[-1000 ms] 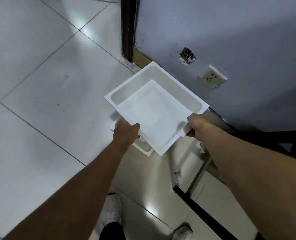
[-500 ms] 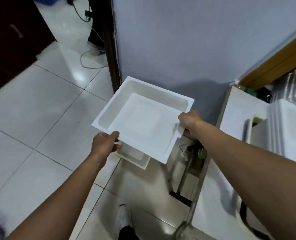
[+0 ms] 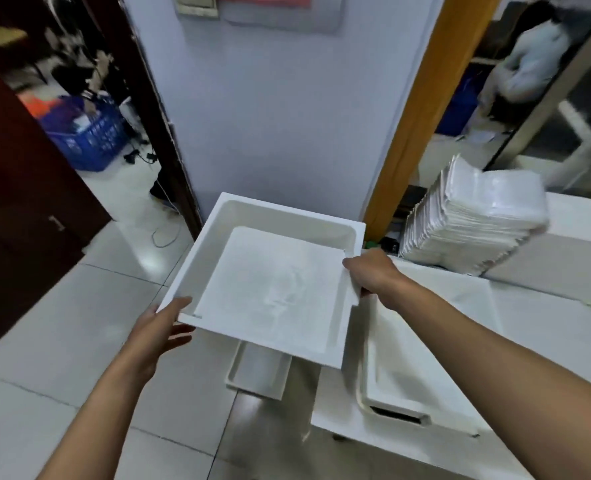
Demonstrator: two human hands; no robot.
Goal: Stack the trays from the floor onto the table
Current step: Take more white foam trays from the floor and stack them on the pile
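Observation:
A square white tray point(image 3: 273, 289) hangs level in the air at the table's left end, above the floor. My right hand point(image 3: 373, 275) grips its right rim. My left hand point(image 3: 159, 327) holds the near left corner, thumb against the rim and fingers spread underneath. Another white tray point(image 3: 422, 358) lies on the white table point(image 3: 550, 330) just right of the held one, under my right forearm. A further white tray point(image 3: 256, 375) remains on the floor, partly hidden below the held tray.
A tall leaning stack of white trays point(image 3: 467, 223) stands at the back of the table. The blue-grey wall point(image 3: 270, 116) and an orange door frame point(image 3: 422, 98) rise ahead. A dark cabinet point(image 3: 20, 209) and a blue basket point(image 3: 90, 136) are to the left.
The tray has risen from just above the floor stack to table height and shifted right toward the table. My view has lifted, and the table and its trays have come into sight.

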